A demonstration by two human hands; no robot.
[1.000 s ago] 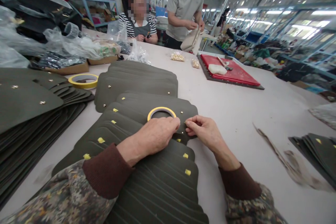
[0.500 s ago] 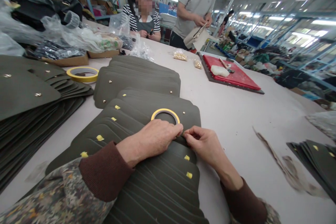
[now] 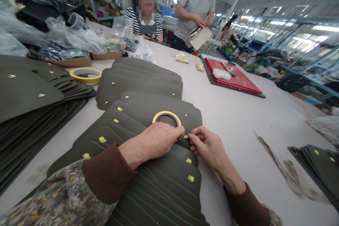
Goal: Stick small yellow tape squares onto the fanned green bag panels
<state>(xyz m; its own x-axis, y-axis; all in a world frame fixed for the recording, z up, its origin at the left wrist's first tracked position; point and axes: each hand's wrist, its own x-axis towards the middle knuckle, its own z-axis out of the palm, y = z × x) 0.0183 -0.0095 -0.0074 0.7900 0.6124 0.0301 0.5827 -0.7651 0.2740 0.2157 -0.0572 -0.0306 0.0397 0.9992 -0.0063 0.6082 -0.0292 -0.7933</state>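
Left hand (image 3: 153,142): at centre, fingers curled closed on the near edge of the tape roll (image 3: 166,113).
Right hand (image 3: 209,146): right of centre, thumb and fingertip pinched together on a yellow strip (image 3: 185,136).
Tape roll: mid-frame, over dark sheets (image 3: 148,104).
Dark sheets: overlapping, centre to bottom edge, 2 yellow bits (image 3: 191,178) at right.

Near dark panels (image 3: 159,180) are looking matt, smooth and leather-like. Metal studs (image 3: 41,95) at left are gleaming, and crinkled clear plastic bags (image 3: 79,37) at far left are shining
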